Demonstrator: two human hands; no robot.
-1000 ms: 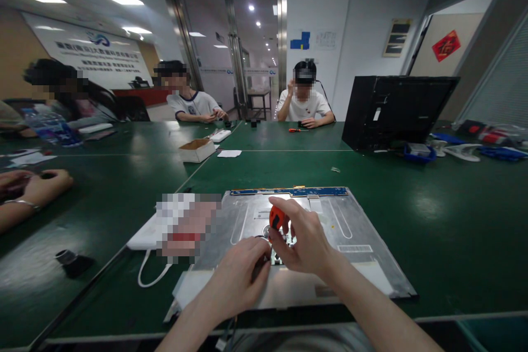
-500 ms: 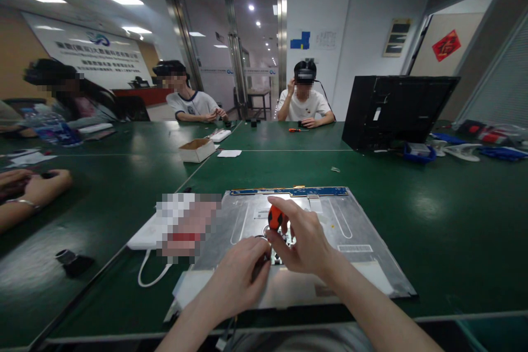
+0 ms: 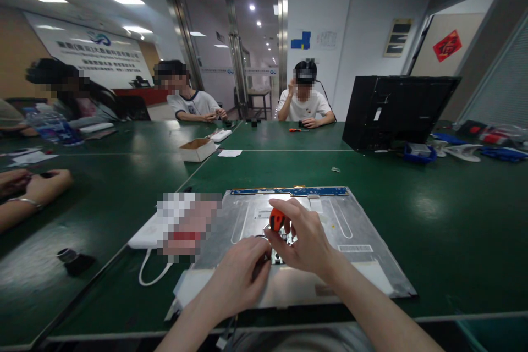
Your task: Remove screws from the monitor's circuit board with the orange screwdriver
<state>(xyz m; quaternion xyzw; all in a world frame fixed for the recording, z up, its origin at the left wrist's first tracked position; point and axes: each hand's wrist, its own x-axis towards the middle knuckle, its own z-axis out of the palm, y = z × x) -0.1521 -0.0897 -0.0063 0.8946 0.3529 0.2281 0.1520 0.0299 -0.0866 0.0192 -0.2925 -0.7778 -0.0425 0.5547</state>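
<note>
A flat metal display panel (image 3: 358, 231) lies in front of me, with a blue circuit strip (image 3: 264, 192) along its far edge. My right hand (image 3: 303, 236) grips the red and black handle of a screwdriver (image 3: 276, 219), held roughly upright over the panel's middle. Below it, a small circuit board (image 3: 279, 258) shows in part; the screwdriver's tip is hidden. Close beside the tool, my left hand (image 3: 243, 267) rests with its fingers curled and pressed together at the board. What those fingers hold, if anything, is hidden.
Left of the panel are a white device (image 3: 144, 234) and its white cable (image 3: 142, 275). A small black part (image 3: 74, 261) lies farther left, near another person's hand (image 3: 51, 187). Beyond stand an open box (image 3: 197, 150) and a black monitor (image 3: 396, 113). Several people sit around the table.
The screwdriver handle has turned and tilted slightly in my right hand's fingers. My left hand stays in place, and the panel has not moved.
</note>
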